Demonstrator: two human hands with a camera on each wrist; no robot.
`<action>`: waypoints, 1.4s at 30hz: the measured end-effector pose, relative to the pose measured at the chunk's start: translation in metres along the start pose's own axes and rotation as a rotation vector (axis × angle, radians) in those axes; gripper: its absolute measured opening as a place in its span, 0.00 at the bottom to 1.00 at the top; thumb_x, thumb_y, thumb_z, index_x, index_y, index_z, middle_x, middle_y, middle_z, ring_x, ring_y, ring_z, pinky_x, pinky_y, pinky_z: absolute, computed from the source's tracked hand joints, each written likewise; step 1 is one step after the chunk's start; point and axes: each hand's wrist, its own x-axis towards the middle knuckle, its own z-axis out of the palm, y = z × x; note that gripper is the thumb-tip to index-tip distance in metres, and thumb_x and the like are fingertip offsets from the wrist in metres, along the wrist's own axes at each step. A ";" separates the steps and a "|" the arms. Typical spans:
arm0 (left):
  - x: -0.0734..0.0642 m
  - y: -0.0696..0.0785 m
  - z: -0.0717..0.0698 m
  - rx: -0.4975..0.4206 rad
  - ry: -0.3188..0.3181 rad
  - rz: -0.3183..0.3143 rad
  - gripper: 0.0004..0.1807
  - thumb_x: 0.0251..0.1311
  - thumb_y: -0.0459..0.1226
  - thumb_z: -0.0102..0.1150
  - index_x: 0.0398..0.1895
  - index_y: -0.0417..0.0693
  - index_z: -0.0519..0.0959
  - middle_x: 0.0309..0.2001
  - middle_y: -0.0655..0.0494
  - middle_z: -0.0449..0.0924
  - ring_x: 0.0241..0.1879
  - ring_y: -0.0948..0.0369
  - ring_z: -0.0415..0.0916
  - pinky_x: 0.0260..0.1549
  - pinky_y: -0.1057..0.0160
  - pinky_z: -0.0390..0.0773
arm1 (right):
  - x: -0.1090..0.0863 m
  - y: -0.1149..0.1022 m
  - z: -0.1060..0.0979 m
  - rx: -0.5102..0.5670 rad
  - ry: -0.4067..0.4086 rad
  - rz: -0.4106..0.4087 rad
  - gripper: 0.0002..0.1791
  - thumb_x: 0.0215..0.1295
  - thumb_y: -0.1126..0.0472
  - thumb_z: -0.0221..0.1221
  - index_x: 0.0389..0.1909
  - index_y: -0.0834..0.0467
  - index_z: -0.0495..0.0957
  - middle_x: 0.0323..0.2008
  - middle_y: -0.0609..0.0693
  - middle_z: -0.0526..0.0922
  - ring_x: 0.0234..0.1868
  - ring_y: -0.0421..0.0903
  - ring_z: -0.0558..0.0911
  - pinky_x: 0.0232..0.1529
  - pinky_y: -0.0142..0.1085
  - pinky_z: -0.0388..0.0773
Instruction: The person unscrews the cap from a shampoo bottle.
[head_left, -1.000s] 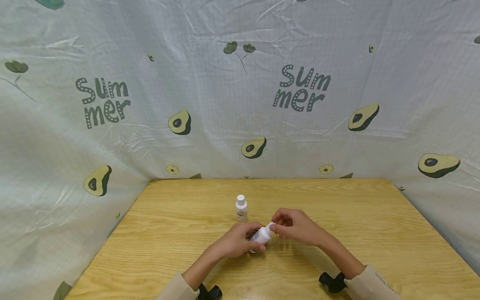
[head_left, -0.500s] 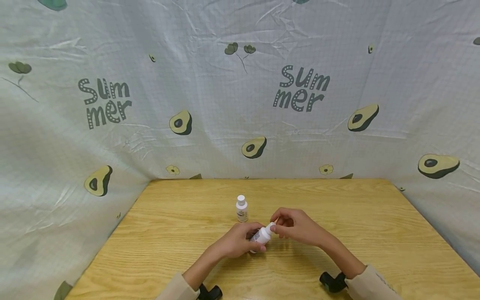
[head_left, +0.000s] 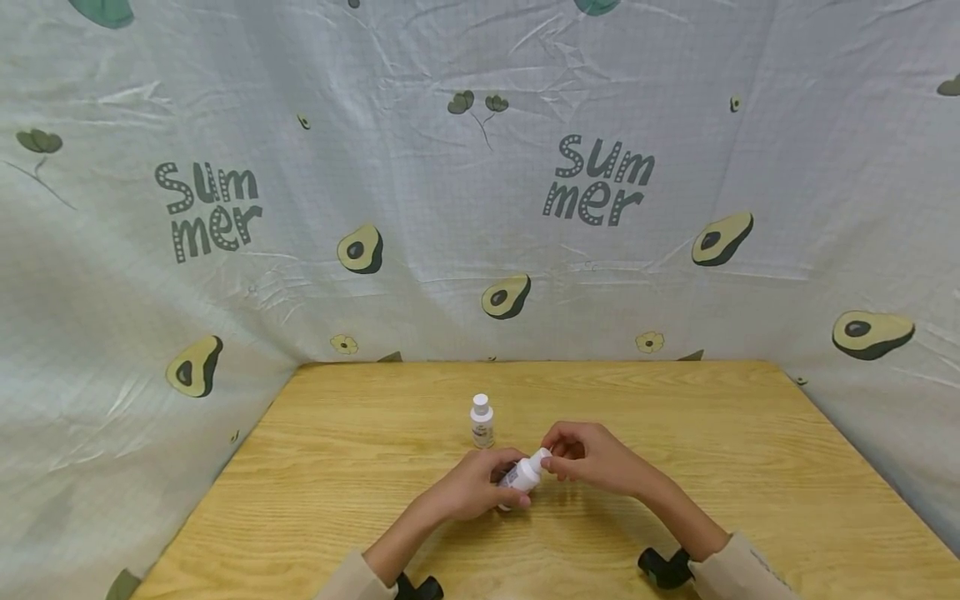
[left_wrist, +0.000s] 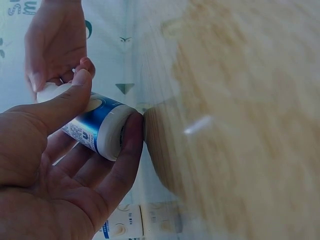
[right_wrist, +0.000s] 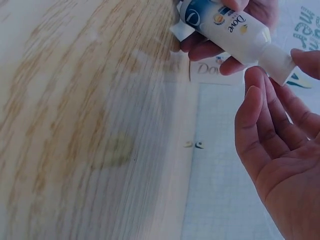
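My left hand (head_left: 474,485) grips a small white and blue Dove bottle (head_left: 521,477) round its body, thumb on one side and fingers on the other. The bottle tilts, its white cap (right_wrist: 278,63) pointing up to the right. At that cap is my right hand (head_left: 596,457), thumb and fingertips pinching it from opposite sides, the other fingers curled loosely. Printing on the bottle (right_wrist: 237,32) shows in the right wrist view. A finger of the left hand (left_wrist: 65,200) lies at the bottle's base in the left wrist view.
A second white bottle (head_left: 482,423) stands upright on the wooden table (head_left: 360,433), just behind the left hand. A printed cloth (head_left: 420,192) hangs along the table's back and sides. Black wrist mounts (head_left: 664,568) sit at both cuffs.
Both hands keep their hold on the bottle and cap, with only slight finger movement at the cap. The whole head view has shifted slightly downward.
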 end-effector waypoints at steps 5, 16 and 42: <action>0.001 -0.002 -0.002 0.007 -0.006 0.007 0.19 0.61 0.39 0.73 0.55 0.53 0.82 0.46 0.57 0.86 0.40 0.69 0.80 0.39 0.67 0.78 | 0.001 -0.002 0.001 -0.011 0.018 0.009 0.13 0.75 0.54 0.62 0.49 0.59 0.80 0.35 0.59 0.86 0.31 0.57 0.86 0.32 0.37 0.84; 0.004 -0.003 -0.008 0.001 -0.017 -0.009 0.19 0.62 0.38 0.72 0.56 0.53 0.82 0.47 0.56 0.86 0.41 0.68 0.81 0.39 0.67 0.78 | 0.006 -0.005 0.002 -0.046 0.036 0.056 0.11 0.76 0.51 0.60 0.41 0.56 0.82 0.35 0.61 0.86 0.30 0.56 0.85 0.30 0.37 0.83; 0.010 -0.012 -0.021 0.006 -0.040 0.005 0.19 0.61 0.40 0.73 0.56 0.54 0.83 0.48 0.57 0.86 0.43 0.68 0.81 0.42 0.66 0.78 | 0.017 -0.003 0.002 0.003 0.038 0.058 0.11 0.77 0.53 0.59 0.47 0.58 0.81 0.36 0.61 0.86 0.31 0.59 0.85 0.32 0.42 0.84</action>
